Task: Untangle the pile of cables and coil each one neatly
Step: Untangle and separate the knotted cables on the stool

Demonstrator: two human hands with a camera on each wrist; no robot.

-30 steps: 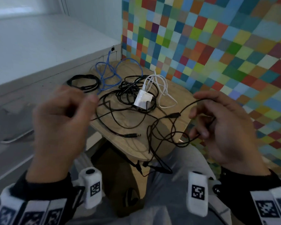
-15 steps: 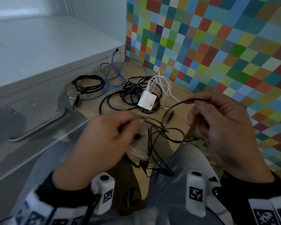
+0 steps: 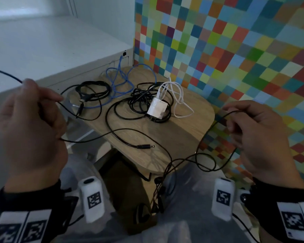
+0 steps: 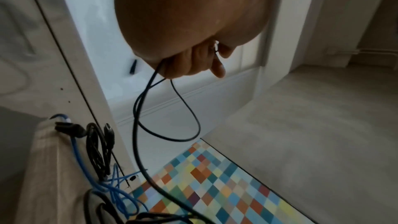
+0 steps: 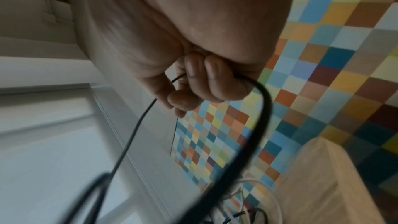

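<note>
A thin black cable (image 3: 203,137) runs between my two hands above a small wooden table (image 3: 188,137). My left hand (image 3: 47,100) pinches it at the left, and a strand trails past the fingers to the frame's left edge. In the left wrist view the left hand (image 4: 193,60) grips the cable (image 4: 137,125), which hangs in a loop. My right hand (image 3: 235,118) holds loops of the same cable, which sag over the table's front edge. The right wrist view shows curled fingers (image 5: 198,77) round the black cable (image 5: 262,125). Its barrel plug (image 3: 145,146) lies on the table.
On the table lie a white charger (image 3: 156,107) with a white cable (image 3: 177,95), a black tangle (image 3: 140,102), a coiled black cable (image 3: 93,90) and a loose blue cable (image 3: 119,81). A white cabinet (image 3: 42,58) stands left, a coloured checked wall (image 3: 235,58) right.
My left hand went to the middle beside the right hand, then drew back out to the left with the black cable. The right hand stayed at the right, holding its loops.
</note>
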